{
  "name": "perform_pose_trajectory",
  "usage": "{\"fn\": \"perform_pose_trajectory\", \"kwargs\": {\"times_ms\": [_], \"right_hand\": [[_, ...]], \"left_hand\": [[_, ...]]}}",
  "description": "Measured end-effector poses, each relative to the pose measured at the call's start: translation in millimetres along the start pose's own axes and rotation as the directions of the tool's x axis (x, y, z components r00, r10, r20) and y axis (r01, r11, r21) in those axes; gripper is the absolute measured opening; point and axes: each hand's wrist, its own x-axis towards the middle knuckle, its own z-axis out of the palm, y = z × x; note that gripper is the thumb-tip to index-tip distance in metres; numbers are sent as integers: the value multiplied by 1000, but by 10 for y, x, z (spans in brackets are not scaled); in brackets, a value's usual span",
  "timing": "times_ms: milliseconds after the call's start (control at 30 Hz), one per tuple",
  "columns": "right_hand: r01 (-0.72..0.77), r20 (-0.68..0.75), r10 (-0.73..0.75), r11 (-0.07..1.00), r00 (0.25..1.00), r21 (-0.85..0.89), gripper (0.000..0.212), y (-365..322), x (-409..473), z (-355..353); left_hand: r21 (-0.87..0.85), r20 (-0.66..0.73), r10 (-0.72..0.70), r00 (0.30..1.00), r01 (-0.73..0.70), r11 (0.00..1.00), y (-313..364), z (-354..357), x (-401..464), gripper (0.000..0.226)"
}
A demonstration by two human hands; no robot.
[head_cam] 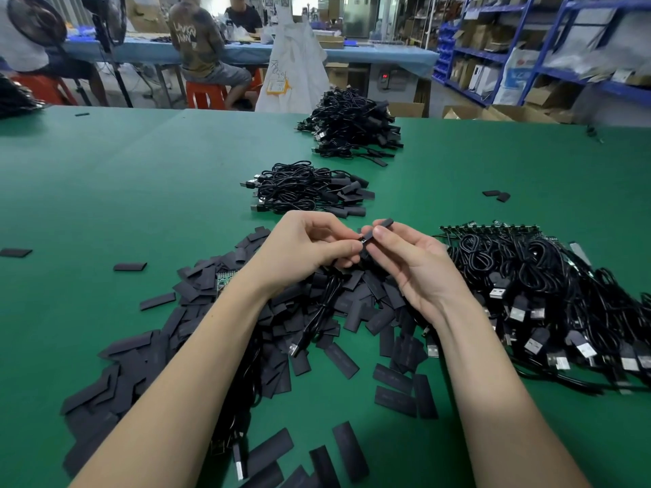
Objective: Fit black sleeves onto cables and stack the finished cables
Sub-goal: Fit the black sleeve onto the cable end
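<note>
Fingertips of both hands, left hand (303,246) and right hand (415,262), pinch one flat black sleeve (377,231) over loose sleeves (197,332); bare green mat (105,191) opens toward 10 o'clock, warehouse shelving (549,47) at 1.

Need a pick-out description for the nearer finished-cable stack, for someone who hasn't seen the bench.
Start at the green table. Three dark heaps run away from the hands along the middle; the stack of finished cables is the middle one, just beyond the fingertips. Unlike the bigger far heap, it is small, low, with sleeved ends pointing right.

A green table (123,191) carries loose sleeves (197,332) under the hands, unfinished cables (549,297) right of them, finished stacks (306,191) beyond.
</note>
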Motion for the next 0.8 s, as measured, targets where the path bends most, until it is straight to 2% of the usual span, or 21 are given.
{"fn": "perform_pose_trajectory", "kwargs": {"times_ms": [67,233,467,633,800], "right_hand": [[4,-7,-4,1000,1000,3,27,16,0,15],[-1,-39,1,1000,999,13,7,41,10,38],[-21,-21,21,1000,1000,5,15,52,7,61],[-24,-22,24,1000,999,-13,10,45,-2,72],[67,-50,-69,996,996,-51,32,34,-14,105]], "left_hand": [[5,-10,12,1000,-12,1000,-8,10,7,4],[-12,-60,26,998,-26,1000,-35,47,28,9],[23,-83,44,996,-42,999,-50,35,28,11],[15,-86,49,995,-48,999,-50,49,27,10],[-19,-49,38,998,-39,999,-26,43,30,12]]}}
